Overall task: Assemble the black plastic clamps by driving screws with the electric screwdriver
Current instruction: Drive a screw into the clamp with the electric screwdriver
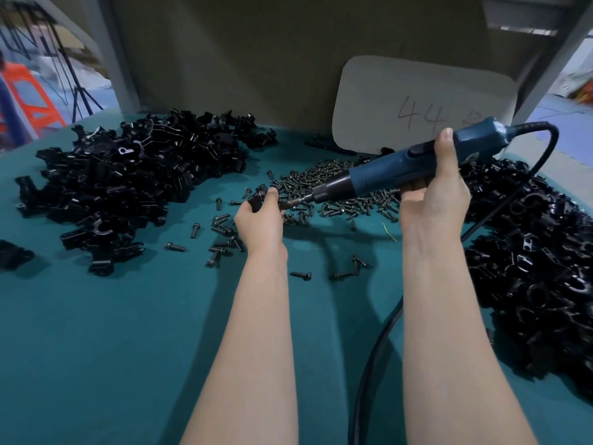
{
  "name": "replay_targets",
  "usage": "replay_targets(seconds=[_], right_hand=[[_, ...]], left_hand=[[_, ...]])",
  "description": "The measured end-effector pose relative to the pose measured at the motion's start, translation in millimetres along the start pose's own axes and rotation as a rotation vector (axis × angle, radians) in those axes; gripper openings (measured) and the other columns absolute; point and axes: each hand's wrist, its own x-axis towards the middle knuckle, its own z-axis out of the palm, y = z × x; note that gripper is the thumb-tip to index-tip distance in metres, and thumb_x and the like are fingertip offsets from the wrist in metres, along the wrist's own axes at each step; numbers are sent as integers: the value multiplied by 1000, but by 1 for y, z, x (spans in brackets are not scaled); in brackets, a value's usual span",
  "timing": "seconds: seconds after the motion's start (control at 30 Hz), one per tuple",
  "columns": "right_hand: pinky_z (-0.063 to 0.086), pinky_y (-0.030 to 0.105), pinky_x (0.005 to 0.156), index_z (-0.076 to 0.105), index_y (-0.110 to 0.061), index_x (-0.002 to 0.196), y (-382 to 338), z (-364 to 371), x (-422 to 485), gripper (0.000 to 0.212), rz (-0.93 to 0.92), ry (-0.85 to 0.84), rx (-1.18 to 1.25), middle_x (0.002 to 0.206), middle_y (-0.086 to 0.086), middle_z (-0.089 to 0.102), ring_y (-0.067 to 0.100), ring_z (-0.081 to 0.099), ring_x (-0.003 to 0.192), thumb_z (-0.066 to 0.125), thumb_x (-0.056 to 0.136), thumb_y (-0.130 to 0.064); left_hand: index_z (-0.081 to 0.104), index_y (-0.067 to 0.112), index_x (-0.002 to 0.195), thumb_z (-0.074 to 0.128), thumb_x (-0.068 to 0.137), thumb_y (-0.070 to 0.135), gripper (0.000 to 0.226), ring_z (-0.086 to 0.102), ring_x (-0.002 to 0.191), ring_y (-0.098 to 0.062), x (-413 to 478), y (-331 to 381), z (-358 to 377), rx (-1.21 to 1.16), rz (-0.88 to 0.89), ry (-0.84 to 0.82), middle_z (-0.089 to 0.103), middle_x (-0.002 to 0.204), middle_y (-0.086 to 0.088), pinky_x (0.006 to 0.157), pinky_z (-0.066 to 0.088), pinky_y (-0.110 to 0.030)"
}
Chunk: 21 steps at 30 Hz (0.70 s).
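Work looks mid-batch: at twelve o'clock your left hand pinches one small black plastic clamp; your right hand curls round the blue electric screwdriver, bit beside it. Many dark metal screws and black clamp heaps at ten and three wait.

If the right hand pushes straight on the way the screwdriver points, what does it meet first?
Most likely the clamp pinched in the left hand: the screwdriver in the right hand aims its bit at it. Depth is unclear, so it could miss.
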Motion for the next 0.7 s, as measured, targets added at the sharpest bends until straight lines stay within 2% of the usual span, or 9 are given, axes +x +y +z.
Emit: replay_targets(seconds=[0.1,0.2,0.3,0.37,0.5,0.7], right_hand=[[56,39,82,53,-15,126,4,5,-2,41,61,-31,9,120,5,63,18,65,101,66,89,-30],[55,41,89,39,-19,139,8,8,-3,53,49,-72,-20,115,1,61,16,65,98,63,92,-25],[54,35,90,50,-9,119,8,9,-7,31,-29,-96,-83,94,2,63,15,65,89,61,93,-21],[54,35,91,51,-10,108,9,12,-10,19,-79,-110,-95,89,3,63,16,66,84,60,94,-19],[53,38,94,49,-10,112,11,16,-15,21,-120,-125,-63,99,8,60,23,66,91,59,95,-16],[51,42,96,46,-8,117,9,16,-17,26,-129,-125,-39,95,9,60,22,65,90,58,95,-16]], left_hand=[[52,15,78,62,94,21,19,57,75,-18,1,1,-1,-18,-7,3,58,86,-3,67,49,-19],[53,15,79,62,94,20,18,58,78,-18,-1,2,0,-28,-15,-6,59,88,-4,66,51,-18],[53,15,78,62,93,19,18,58,79,-19,-2,2,2,-30,-11,-16,60,89,-5,74,52,-23],[54,15,78,62,93,19,18,58,78,-20,-2,3,3,-25,-11,-17,60,86,-4,78,53,-27],[55,14,80,62,94,18,16,58,77,-19,-2,2,3,-36,-30,-27,60,90,-5,77,54,-26],[56,13,81,62,94,18,15,60,82,-20,-3,3,5,-60,-37,-37,61,95,-7,80,55,-26]])
